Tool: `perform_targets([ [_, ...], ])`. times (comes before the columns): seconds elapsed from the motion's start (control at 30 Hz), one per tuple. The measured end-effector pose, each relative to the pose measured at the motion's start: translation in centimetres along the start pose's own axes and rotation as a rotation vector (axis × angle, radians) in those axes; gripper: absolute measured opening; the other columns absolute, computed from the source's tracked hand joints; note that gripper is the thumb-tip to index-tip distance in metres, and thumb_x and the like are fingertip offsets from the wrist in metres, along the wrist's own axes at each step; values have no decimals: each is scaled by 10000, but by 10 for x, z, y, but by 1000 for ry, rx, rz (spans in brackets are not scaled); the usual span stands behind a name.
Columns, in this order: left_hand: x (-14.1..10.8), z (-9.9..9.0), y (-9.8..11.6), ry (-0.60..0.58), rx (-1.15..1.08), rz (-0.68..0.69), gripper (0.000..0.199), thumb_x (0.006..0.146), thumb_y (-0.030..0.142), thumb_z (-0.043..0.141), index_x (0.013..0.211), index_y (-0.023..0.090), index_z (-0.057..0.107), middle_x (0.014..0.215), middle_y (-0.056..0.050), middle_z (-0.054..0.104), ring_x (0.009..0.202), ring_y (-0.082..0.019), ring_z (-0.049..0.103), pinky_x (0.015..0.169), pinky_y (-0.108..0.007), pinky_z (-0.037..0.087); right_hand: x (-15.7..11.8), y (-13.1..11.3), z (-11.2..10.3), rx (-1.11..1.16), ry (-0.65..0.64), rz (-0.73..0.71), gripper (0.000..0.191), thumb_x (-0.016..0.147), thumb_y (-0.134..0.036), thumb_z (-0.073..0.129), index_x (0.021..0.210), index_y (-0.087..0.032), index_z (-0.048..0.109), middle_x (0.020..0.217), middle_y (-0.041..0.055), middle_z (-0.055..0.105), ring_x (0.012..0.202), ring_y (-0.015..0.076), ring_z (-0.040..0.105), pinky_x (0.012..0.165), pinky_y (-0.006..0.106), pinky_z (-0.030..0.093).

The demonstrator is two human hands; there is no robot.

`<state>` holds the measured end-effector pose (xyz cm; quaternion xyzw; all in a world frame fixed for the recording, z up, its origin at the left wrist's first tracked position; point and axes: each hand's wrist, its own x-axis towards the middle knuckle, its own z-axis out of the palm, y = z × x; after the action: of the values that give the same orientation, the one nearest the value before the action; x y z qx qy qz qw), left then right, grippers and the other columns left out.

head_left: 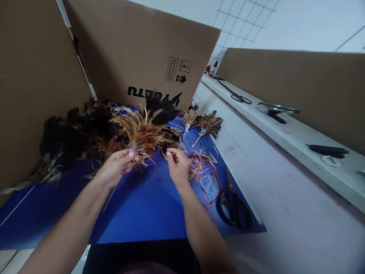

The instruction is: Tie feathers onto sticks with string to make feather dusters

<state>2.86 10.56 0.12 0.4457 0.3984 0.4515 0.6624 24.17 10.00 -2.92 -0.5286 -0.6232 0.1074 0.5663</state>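
My left hand is closed in a pinch on the base of a feather duster, whose brown and orange feathers fan upward to black tips. Below that hand a thin stick slants down. Red string trails from the bound end of the feathers. To the right, my right hand has its thumb and fingertips pressed together; whatever they pinch is too small to make out. Beside its wrist lies a loose tangle of red string among feather scraps.
Loose dark and brown feathers are heaped at the left of the blue board. Two small feather bunches lie at back right. Black-handled scissors rest near the right edge. Cardboard stands behind; a ledge holds tools.
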Motion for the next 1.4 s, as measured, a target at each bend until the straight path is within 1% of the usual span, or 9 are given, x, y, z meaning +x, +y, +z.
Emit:
perform_targets([
  [0.2,-8,-16,21,46,-96,131,185,743,274,706,771,101,646,752,-29,575,429,8,265,367,-132,182,-8,7,18,-117,-370,-67,112,832,-151,566,834,-198,667,802,18,646,786,156,577,783,291,454],
  [0.37,-12,-21,28,46,-143,189,156,742,242,702,756,100,640,748,-23,571,424,13,262,362,-126,186,-16,3,39,-258,-565,-159,122,806,-126,588,855,-184,684,862,43,663,844,183,560,843,329,440],
  [0.5,-17,-25,36,67,-179,242,157,722,234,714,767,105,638,735,-15,560,434,5,256,360,-126,189,-21,-14,48,-298,-630,-201,156,831,-124,553,895,-159,691,916,64,671,916,193,557,881,320,438],
  [0.63,-24,-27,45,62,-207,260,169,687,229,735,752,110,635,701,1,537,432,5,240,360,-125,190,-34,-44,65,-241,-863,-305,153,873,-198,550,942,-169,683,928,51,678,924,169,594,891,281,444],
  [0.77,-25,-26,47,76,-188,253,179,672,239,744,743,117,633,693,6,529,434,-1,248,358,-134,198,-50,-64,98,-411,-857,-346,271,887,-352,547,1069,-167,627,1041,98,645,935,225,610,798,331,479],
  [0.9,-23,-26,45,72,-187,252,165,686,222,735,752,114,629,695,5,531,434,2,241,360,-130,184,-50,-63,114,-462,-860,-406,224,932,-210,434,1053,-172,619,1018,99,645,916,218,612,773,327,475],
  [1.0,-22,-27,44,53,-203,254,156,701,207,723,759,104,620,692,1,530,435,0,238,359,-132,183,-44,-56,99,-428,-835,-374,214,929,-176,418,1006,-155,617,1001,109,634,920,214,598,778,324,471],
  [1.23,-21,-31,43,16,-233,241,117,745,157,677,812,78,622,723,-17,553,440,5,265,375,-126,214,-28,-36,32,-341,-832,-219,172,930,-187,444,862,-166,600,904,54,634,874,158,591,808,283,446],
  [1.4,-19,-28,40,-6,-234,236,100,747,152,673,800,78,632,705,-17,552,437,3,264,372,-130,211,-28,-23,-6,-411,-816,-18,121,885,-160,511,976,-196,582,851,21,639,768,149,595,724,274,453],
])
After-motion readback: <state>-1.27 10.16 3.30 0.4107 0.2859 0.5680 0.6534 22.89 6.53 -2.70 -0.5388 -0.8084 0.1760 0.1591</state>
